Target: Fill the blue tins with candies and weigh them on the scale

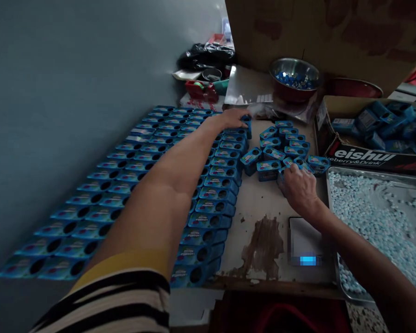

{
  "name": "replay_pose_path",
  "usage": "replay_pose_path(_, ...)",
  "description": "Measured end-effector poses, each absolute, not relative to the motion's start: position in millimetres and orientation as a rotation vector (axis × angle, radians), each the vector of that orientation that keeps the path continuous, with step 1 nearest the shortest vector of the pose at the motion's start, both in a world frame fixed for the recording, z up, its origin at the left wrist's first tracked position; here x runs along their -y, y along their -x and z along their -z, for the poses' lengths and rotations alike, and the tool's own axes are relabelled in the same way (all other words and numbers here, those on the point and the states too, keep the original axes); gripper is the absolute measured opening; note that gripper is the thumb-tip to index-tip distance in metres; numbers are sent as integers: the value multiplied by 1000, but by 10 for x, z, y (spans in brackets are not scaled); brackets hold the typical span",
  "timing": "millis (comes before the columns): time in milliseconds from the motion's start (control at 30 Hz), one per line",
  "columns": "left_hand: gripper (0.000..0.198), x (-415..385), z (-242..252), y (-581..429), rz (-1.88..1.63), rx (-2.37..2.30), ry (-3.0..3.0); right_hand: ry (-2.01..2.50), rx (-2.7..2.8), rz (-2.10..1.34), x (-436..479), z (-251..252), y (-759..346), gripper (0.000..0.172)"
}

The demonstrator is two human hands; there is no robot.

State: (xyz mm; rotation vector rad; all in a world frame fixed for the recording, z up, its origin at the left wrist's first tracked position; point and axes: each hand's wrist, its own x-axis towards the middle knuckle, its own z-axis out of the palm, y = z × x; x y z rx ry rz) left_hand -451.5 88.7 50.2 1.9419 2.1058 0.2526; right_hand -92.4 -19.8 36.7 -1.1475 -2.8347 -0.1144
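Note:
My left hand (236,119) reaches to the far end of a large block of small blue boxes (219,182) standing in rows. Its fingers are bent around a small blue box (247,126) at the block's far right corner. Each box has a dark round opening in its top. On the right, a loose cluster of the same boxes (273,153) stands on the worn table (249,199). My right hand (301,187) is closed at the near edge of this cluster, gripping another blue box (281,178) that its fingers partly hide. My left forearm covers part of the rows.
A metal tray (337,277) of pale blue and white pellets lies at the right, beside a small scale (305,233) with a lit display. Behind stands a carton (358,159) full of blue boxes. A steel bowl (293,95) and a red tape dispenser (203,91) are further back.

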Motion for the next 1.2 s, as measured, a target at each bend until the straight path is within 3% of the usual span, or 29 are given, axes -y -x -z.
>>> replay_pose_path(200, 68, -751, -217, 4488, -88, -2154, -1774, 1308, 2952, 72, 234, -475, 862, 28)
replay_pose_path(367, 70, -339, -304, 4238, -247, -2320, -1895, 972, 3066, 139, 0, -686, 775, 29)
replay_pose_path(467, 71, 96, -512, 4134, -369, -2353, -2034, 714, 3248, 139, -300, -783, 677, 44)
replay_pose_path(600, 53, 944, -677, 3941, -180, -2152, -2330, 480, 3417, 152, -522, -775, 710, 57)
replay_pose_path(833, 37, 2422, -695, 3327, -358, -1941, -2591, 433, 3342, 104, -23, -861, 583, 19)
replay_pose_path(967, 38, 2796, -603, 2898, -507, -1915, -2572, 707, 3224, 12, 526, -938, -30, 24)
replay_pose_path(1200, 37, 2689, -403, 2287, -450, -1772, -2637, 991, 3030, -94, 956, -555, -720, 20)
